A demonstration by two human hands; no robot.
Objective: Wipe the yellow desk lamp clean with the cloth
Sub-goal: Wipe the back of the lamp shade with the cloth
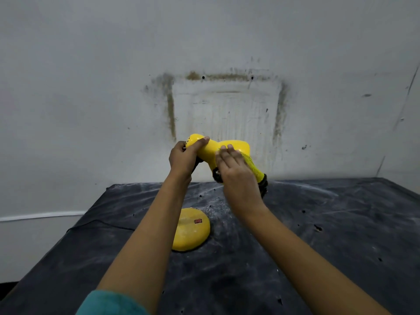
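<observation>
Here my left hand [184, 159] grips the yellow desk lamp [234, 146] by its narrow rear, likely slippery, while my right hand [235, 170] presses the soft cloth [252, 165] on flat-fingered

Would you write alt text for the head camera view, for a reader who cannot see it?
A person's left hand grips the rear of a yellow desk lamp's shade while the right hand presses a yellow mesh cloth against its side. The round yellow base, with a red switch, sits below on a dusty dark table.
</observation>
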